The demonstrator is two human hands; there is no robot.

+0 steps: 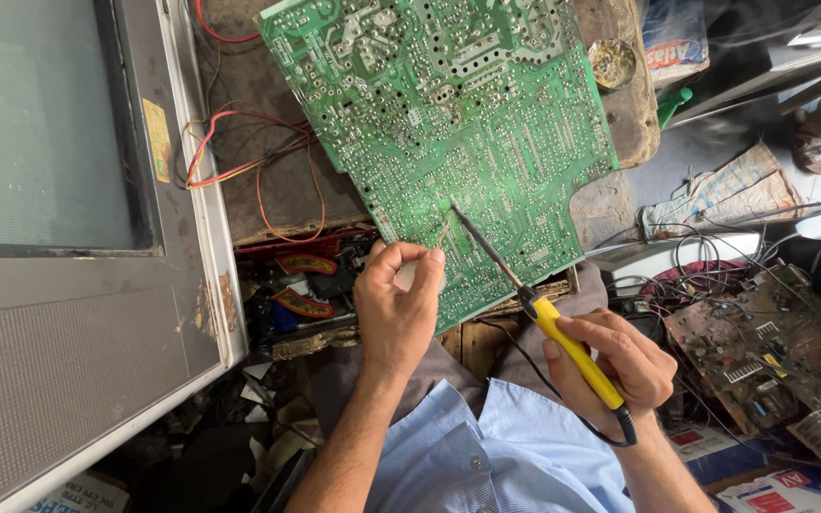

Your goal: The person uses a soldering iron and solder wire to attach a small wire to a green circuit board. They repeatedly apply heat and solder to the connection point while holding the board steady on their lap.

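Note:
A large green circuit board [448,114] lies solder side up, tilted across a worn wooden bench. My right hand [615,366] grips a yellow-handled soldering iron [563,337]; its dark tip touches the board near its lower middle. My left hand [399,304] pinches a thin strand of solder wire [444,231] whose end meets the board right beside the iron's tip. A black cord runs from the iron's handle down past my wrist.
An old grey television set [68,237] fills the left side. Red and orange wires [239,152] run from it under the board. A small round tin [612,62] sits at the bench's far end. A brown, dusty circuit board [762,351] and tangled cables lie at the right.

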